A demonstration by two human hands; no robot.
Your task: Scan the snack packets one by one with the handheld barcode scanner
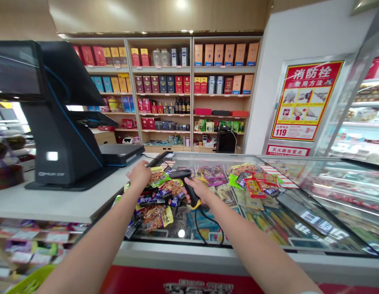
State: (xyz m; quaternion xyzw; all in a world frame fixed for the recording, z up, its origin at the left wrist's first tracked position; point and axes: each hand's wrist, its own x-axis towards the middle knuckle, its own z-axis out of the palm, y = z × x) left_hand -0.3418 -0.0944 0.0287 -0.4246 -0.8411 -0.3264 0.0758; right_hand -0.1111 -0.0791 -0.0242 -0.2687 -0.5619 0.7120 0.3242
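My right hand (pixel 196 191) is wrapped round the handle of a black handheld barcode scanner (pixel 180 174) with yellow trim. Its head points left, and a black cable hangs in a loop below. My left hand (pixel 140 173) is closed at the edge of a yellow-and-green snack packet (pixel 158 176), its fingertips partly hidden. Beneath both hands a heap of snack packets (pixel 155 214) in yellow, purple and black covers the left part of the glass freezer lid (pixel 185 234). A second pile of snack packets (pixel 255 183), red, green and orange, lies on the glass farther right.
On the left a black checkout terminal (pixel 59 139) stands on a white counter (pixel 69 202). Wooden shelves (pixel 192 102) with boxed bottles line the back wall. A red fire-hydrant poster (pixel 307 100) hangs on the right, beside a lit display fridge (pixel 360 118). Part of a lime-green basket (pixel 33 279) shows at lower left.
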